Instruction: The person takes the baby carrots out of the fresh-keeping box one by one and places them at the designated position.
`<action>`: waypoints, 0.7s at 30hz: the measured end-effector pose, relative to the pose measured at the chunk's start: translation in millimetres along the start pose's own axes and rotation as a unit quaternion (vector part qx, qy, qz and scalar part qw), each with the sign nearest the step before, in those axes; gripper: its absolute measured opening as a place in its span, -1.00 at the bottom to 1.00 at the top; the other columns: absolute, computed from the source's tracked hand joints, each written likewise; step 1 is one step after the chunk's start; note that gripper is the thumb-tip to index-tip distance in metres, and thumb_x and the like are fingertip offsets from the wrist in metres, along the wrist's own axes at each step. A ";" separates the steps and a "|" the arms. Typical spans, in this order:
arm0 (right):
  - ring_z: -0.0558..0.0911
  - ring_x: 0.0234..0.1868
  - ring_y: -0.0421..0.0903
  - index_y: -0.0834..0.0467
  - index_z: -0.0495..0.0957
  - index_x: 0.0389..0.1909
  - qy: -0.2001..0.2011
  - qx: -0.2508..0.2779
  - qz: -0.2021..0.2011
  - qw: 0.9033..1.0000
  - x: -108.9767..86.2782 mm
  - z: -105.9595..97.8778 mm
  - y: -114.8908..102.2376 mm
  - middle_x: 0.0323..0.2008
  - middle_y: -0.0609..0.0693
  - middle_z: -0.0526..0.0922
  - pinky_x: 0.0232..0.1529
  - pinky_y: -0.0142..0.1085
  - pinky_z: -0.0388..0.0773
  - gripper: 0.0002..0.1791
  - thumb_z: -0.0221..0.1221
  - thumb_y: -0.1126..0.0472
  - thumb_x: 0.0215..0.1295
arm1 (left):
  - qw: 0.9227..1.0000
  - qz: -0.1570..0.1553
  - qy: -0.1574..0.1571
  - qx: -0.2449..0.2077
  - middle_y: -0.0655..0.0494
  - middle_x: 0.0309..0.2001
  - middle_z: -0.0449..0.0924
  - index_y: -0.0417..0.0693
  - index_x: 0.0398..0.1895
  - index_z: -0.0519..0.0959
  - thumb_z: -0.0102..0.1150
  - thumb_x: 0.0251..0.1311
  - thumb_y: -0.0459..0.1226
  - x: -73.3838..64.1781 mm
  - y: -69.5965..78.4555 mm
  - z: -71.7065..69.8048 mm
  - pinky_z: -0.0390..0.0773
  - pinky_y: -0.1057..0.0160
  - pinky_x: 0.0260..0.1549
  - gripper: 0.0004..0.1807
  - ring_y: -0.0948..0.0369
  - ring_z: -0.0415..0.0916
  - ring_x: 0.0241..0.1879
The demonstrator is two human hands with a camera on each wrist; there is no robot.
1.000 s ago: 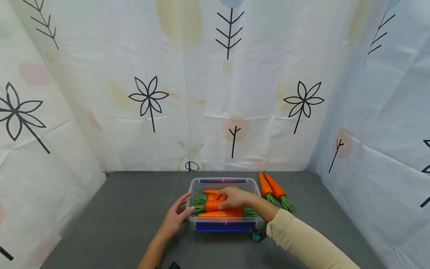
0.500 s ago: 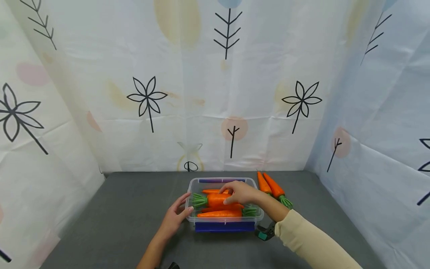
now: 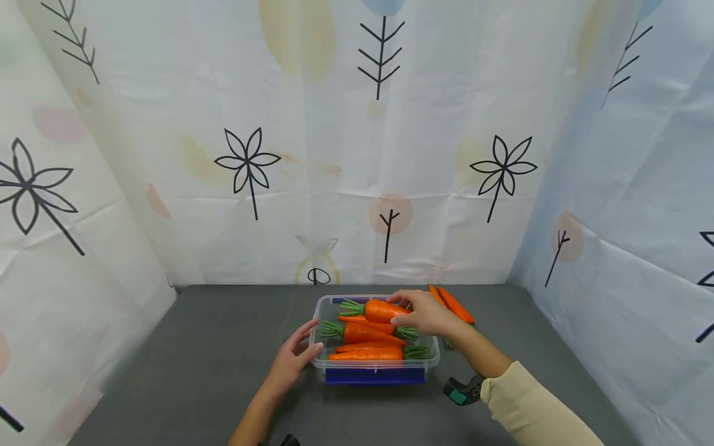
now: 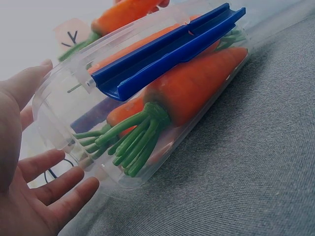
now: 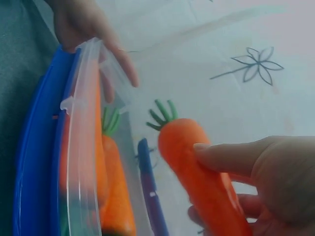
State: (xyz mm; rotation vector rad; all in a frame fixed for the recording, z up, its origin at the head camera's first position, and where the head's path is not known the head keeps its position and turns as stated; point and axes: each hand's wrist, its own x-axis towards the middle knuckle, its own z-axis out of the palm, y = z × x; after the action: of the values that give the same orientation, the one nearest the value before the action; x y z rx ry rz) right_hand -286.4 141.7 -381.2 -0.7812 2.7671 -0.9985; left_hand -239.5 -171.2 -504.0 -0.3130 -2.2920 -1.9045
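My right hand (image 3: 428, 314) pinches an orange carrot (image 3: 379, 310) with green stalks, held above the back of a clear plastic box (image 3: 320, 313). In the right wrist view, my thumb presses along the top of the held carrot (image 5: 187, 152), with fingers curled under it. Several more carrots (image 3: 365, 354) lie inside the box, some with stalks to the left, others to the right. My left hand (image 3: 292, 353) rests at the box's left end, fingers extended. The left wrist view has this hand (image 4: 37, 191) beside the clear end wall, thumb near the rim.
Blue latch flaps (image 3: 374, 376) hang at the box's front and stand at its back. Two carrots (image 3: 456, 305) lie on the grey table (image 3: 223, 347) to the right of the box, partly behind my right hand. Patterned white cloth (image 3: 334, 155) encloses the back and sides.
My right hand has lifted a carrot from among those in the box and moved it back and to the right. My left hand has stayed at the box's left end.
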 end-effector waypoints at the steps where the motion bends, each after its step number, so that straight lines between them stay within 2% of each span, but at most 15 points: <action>1: 0.54 -0.25 -0.09 0.04 0.56 0.12 0.011 0.011 0.000 1.000 -1.9 -2.2 2.3 -0.17 -0.03 0.58 -0.30 -0.21 0.53 -0.58 0.33 0.13 0.23 | 1.000 0.001 -0.001 0.000 -0.32 0.26 0.36 -0.04 0.35 0.39 0.23 0.27 -0.26 0.1 -0.3 0.4 0.55 0.12 -0.11 -0.43 -0.09 0.52 0.03; 8: 0.58 -0.23 -0.05 0.11 0.54 0.15 0.101 0.043 -0.013 0.994 -10.4 -8.4 28.2 -0.12 0.06 0.63 -0.30 -0.23 0.54 -0.53 0.33 0.11 0.24 | 1.000 0.004 0.002 0.011 -0.33 0.24 0.37 -0.06 0.35 0.38 0.23 0.27 -0.25 0.2 -2.5 1.0 0.55 0.11 -0.12 -0.43 -0.11 0.52 0.02; 12: 0.60 -0.24 0.02 0.16 0.53 0.16 0.150 0.054 0.000 0.987 -14.5 -5.7 44.3 -0.08 0.16 0.63 -0.36 -0.22 0.56 -0.52 0.33 0.15 0.23 | 1.000 -0.006 0.007 0.014 -0.30 0.24 0.38 0.00 0.35 0.40 0.25 0.25 -0.22 0.3 -3.1 0.7 0.54 0.10 -0.11 -0.43 -0.11 0.52 0.02; 16: 0.60 -0.21 0.08 0.20 0.53 0.16 0.205 0.044 0.017 0.978 -17.7 -1.0 62.4 -0.07 0.20 0.63 -0.33 -0.20 0.58 -0.52 0.34 0.17 0.22 | 1.000 -0.011 0.009 0.019 -0.28 0.24 0.39 0.03 0.35 0.41 0.25 0.25 -0.22 0.1 -3.1 0.9 0.55 0.07 -0.11 -0.43 -0.10 0.53 0.02; 21: 0.61 -0.17 0.16 0.26 0.54 0.13 0.277 0.020 0.033 0.960 -20.3 2.1 86.0 -0.11 0.23 0.63 -0.28 -0.10 0.61 -0.53 0.35 0.21 0.21 | 1.000 -0.017 0.010 0.023 -0.27 0.25 0.38 0.05 0.35 0.41 0.25 0.26 -0.20 0.3 -1.7 1.3 0.54 0.02 -0.08 -0.43 -0.09 0.52 0.03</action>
State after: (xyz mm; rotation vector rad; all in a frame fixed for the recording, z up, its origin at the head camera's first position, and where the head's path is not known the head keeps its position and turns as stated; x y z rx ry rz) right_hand -305.7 206.9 -437.7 -0.4456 3.1824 -1.4406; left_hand -240.2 -170.3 -505.8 -0.2500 -2.3387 -1.8579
